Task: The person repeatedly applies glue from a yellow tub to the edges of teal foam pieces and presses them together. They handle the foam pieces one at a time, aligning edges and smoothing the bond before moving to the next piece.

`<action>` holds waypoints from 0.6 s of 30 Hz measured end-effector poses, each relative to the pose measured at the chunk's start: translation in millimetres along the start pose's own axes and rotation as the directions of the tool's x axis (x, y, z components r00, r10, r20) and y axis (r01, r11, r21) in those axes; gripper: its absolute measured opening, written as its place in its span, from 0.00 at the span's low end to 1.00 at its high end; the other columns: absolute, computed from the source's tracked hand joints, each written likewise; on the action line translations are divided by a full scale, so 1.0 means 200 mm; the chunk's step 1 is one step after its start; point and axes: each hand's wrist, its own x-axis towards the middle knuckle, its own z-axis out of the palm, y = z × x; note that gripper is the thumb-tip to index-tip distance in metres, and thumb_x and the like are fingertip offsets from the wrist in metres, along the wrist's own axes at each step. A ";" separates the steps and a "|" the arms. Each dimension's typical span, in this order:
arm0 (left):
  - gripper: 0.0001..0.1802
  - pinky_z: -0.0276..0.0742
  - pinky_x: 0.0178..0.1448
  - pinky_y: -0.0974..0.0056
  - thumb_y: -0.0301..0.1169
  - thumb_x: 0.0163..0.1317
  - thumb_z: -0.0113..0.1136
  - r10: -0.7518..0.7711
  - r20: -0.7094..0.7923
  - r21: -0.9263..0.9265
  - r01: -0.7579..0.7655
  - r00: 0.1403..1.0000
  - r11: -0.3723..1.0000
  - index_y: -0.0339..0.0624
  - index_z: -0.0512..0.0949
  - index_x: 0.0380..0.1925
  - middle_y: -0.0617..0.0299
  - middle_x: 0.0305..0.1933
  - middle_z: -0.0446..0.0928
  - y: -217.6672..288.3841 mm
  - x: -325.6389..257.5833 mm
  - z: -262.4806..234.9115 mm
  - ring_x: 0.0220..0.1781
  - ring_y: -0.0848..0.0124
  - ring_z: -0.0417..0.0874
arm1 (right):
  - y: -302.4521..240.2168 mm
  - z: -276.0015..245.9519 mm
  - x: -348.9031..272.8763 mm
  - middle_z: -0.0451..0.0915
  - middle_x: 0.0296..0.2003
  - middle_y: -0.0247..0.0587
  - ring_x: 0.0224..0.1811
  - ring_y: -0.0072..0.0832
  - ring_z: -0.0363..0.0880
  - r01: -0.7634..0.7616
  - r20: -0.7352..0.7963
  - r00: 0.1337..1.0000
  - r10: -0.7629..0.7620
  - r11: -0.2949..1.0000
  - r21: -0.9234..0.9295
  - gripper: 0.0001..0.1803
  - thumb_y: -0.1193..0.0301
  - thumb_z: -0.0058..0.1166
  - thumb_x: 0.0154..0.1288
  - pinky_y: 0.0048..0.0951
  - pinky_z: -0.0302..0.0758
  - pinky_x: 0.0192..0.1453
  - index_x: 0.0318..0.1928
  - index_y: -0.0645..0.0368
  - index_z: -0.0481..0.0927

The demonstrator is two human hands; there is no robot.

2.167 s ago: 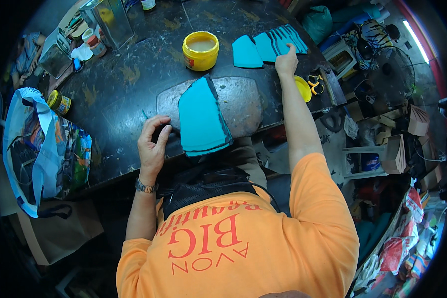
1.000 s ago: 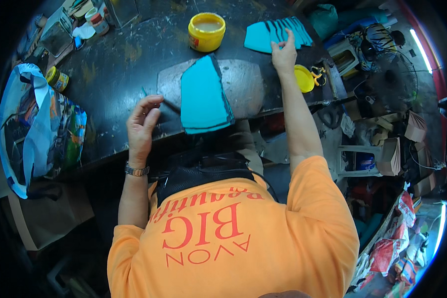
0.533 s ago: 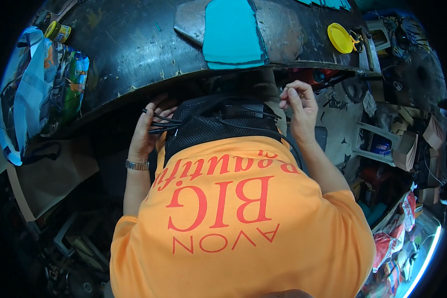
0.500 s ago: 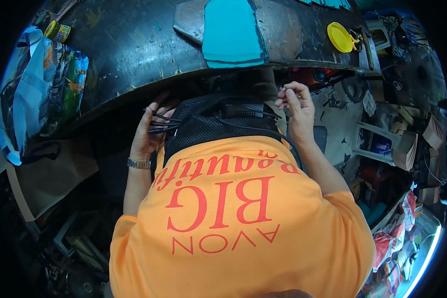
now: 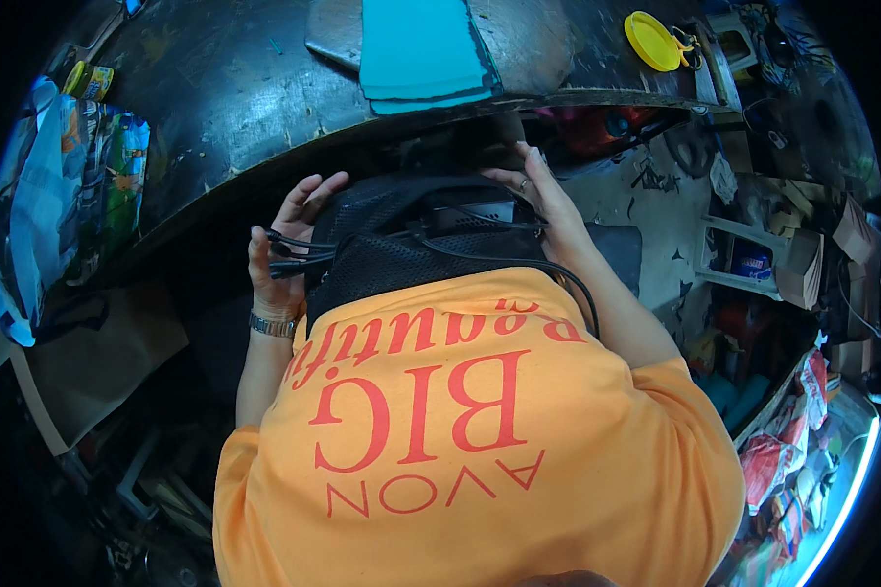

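Mesh, black and finely perforated, covers the soft pouch strapped at the person's waist, just below the edge of the dark, scuffed workbench; thin black cables run out of its left side and one loops across its front. The left hand rests against the pouch's left end, wrist bent and bearing a metal watch band, fingers loosely spread and curled over the mesh and the cable ends, touching rather than pinching them. The right hand lies on the pouch's upper right corner, fingers together and bent forward, a ring on one; whether they nip anything beneath cannot be told, since the fingertips sink into shadow under the bench. On the benchtop a stack of flat turquoise sheets, smooth and matte, lies on a grey slab, cut off by the picture's upper rim. A round yellow lid sits well to the right. A glossy printed plastic bag hangs at the left. An orange shirt hides the pouch's lower part.
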 end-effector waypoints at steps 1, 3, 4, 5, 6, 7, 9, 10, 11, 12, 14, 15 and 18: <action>0.57 0.65 0.78 0.49 0.72 0.58 0.56 0.015 0.001 -0.017 -0.015 1.000 1.000 0.37 0.60 0.73 0.35 0.77 0.56 -0.01 -0.01 0.00 0.77 0.50 0.64 | -0.01 0.00 -0.01 0.73 0.63 0.57 0.66 0.39 0.73 0.020 0.006 1.000 -0.020 1.000 -0.012 0.44 0.40 0.43 0.76 0.39 0.68 0.72 0.78 0.54 0.49; 0.57 0.64 0.78 0.48 0.72 0.58 0.55 0.049 -0.017 -0.062 -0.050 0.999 0.997 0.38 0.60 0.73 0.35 0.77 0.56 -0.02 -0.02 0.01 0.77 0.50 0.64 | -0.03 0.02 -0.01 0.72 0.63 0.59 0.67 0.40 0.73 0.069 0.040 0.997 -0.068 0.997 -0.019 0.46 0.39 0.45 0.75 0.38 0.71 0.70 0.79 0.53 0.47; 0.58 0.62 0.79 0.48 0.73 0.58 0.55 0.069 -0.018 -0.070 -0.070 0.997 0.995 0.38 0.60 0.74 0.35 0.76 0.57 -0.02 -0.02 0.01 0.77 0.50 0.63 | -0.04 0.03 -0.03 0.70 0.64 0.60 0.67 0.41 0.73 0.181 0.113 0.978 -0.177 0.983 -0.029 0.47 0.38 0.45 0.74 0.39 0.72 0.70 0.79 0.53 0.46; 0.58 0.62 0.79 0.48 0.73 0.57 0.57 0.127 0.029 -0.123 -0.122 0.991 0.985 0.39 0.59 0.74 0.36 0.76 0.57 -0.01 -0.01 0.01 0.77 0.49 0.64 | -0.04 0.03 -0.06 0.69 0.65 0.61 0.67 0.42 0.73 0.262 0.148 0.956 -0.254 0.964 -0.038 0.48 0.38 0.46 0.73 0.39 0.73 0.69 0.79 0.52 0.45; 0.59 0.62 0.79 0.47 0.73 0.57 0.58 0.178 0.073 -0.174 -0.163 0.981 0.971 0.39 0.59 0.74 0.36 0.76 0.58 0.00 -0.01 0.02 0.77 0.49 0.64 | -0.05 0.04 -0.10 0.68 0.65 0.62 0.67 0.43 0.73 0.342 0.186 0.926 -0.329 0.939 -0.042 0.49 0.38 0.47 0.72 0.40 0.74 0.69 0.79 0.52 0.44; 0.59 0.61 0.79 0.47 0.73 0.56 0.59 0.242 0.152 -0.255 -0.199 0.958 0.946 0.39 0.59 0.75 0.36 0.76 0.58 0.01 -0.01 0.04 0.77 0.49 0.64 | -0.05 0.05 -0.13 0.67 0.66 0.63 0.67 0.44 0.73 0.399 0.202 0.899 -0.389 0.917 -0.007 0.50 0.37 0.47 0.72 0.41 0.73 0.70 0.79 0.51 0.42; 0.60 0.62 0.78 0.44 0.71 0.53 0.66 0.310 0.257 -0.421 -0.183 0.915 0.888 0.42 0.61 0.75 0.39 0.74 0.63 0.02 0.00 0.08 0.76 0.48 0.65 | -0.06 0.07 -0.18 0.64 0.68 0.65 0.68 0.47 0.72 0.508 0.232 0.829 -0.509 0.859 0.069 0.52 0.37 0.49 0.71 0.44 0.72 0.71 0.79 0.50 0.39; 0.59 0.62 0.78 0.43 0.71 0.53 0.66 0.342 0.273 -0.401 -0.217 0.899 0.890 0.43 0.62 0.75 0.40 0.73 0.64 0.02 0.00 0.10 0.76 0.47 0.64 | -0.07 0.07 -0.19 0.62 0.69 0.66 0.69 0.50 0.70 0.571 0.282 0.780 -0.558 0.820 0.044 0.54 0.34 0.48 0.69 0.46 0.71 0.72 0.80 0.48 0.37; 0.58 0.62 0.78 0.42 0.71 0.53 0.66 0.361 0.277 -0.405 -0.232 0.891 0.885 0.43 0.63 0.74 0.41 0.72 0.66 0.03 0.00 0.13 0.77 0.47 0.64 | -0.07 0.07 -0.21 0.63 0.69 0.65 0.68 0.48 0.72 0.568 0.271 0.776 -0.570 0.818 0.092 0.54 0.35 0.49 0.69 0.44 0.71 0.71 0.80 0.48 0.37; 0.56 0.59 0.79 0.40 0.71 0.53 0.65 0.365 0.273 -0.388 -0.245 0.890 0.888 0.45 0.66 0.73 0.43 0.70 0.68 0.03 0.00 0.16 0.77 0.46 0.63 | -0.06 0.08 -0.22 0.63 0.69 0.64 0.67 0.45 0.73 0.568 0.248 0.772 -0.585 0.811 0.141 0.54 0.36 0.51 0.69 0.42 0.71 0.71 0.80 0.48 0.38; 0.54 0.56 0.79 0.38 0.70 0.55 0.64 0.355 0.262 -0.328 -0.263 0.898 0.907 0.46 0.65 0.74 0.46 0.69 0.70 0.04 -0.02 0.21 0.77 0.45 0.62 | -0.05 0.08 -0.24 0.65 0.68 0.63 0.66 0.43 0.74 0.564 0.235 0.770 -0.593 0.805 0.183 0.54 0.36 0.51 0.69 0.41 0.70 0.70 0.80 0.48 0.38; 0.54 0.55 0.79 0.38 0.70 0.56 0.63 0.359 0.285 -0.282 -0.281 0.888 0.917 0.47 0.65 0.74 0.47 0.68 0.71 0.04 -0.01 0.23 0.77 0.45 0.62 | -0.05 0.07 -0.24 0.66 0.68 0.63 0.67 0.42 0.73 0.582 0.254 0.755 -0.604 0.797 0.163 0.54 0.37 0.52 0.70 0.41 0.68 0.72 0.80 0.49 0.38; 0.54 0.56 0.78 0.35 0.70 0.56 0.63 0.347 0.280 -0.225 -0.290 0.895 0.930 0.48 0.65 0.74 0.49 0.66 0.72 0.06 -0.03 0.27 0.77 0.46 0.62 | -0.04 0.04 -0.23 0.62 0.69 0.69 0.68 0.47 0.73 0.600 0.281 0.755 -0.592 0.797 0.068 0.57 0.32 0.49 0.67 0.43 0.71 0.70 0.80 0.44 0.34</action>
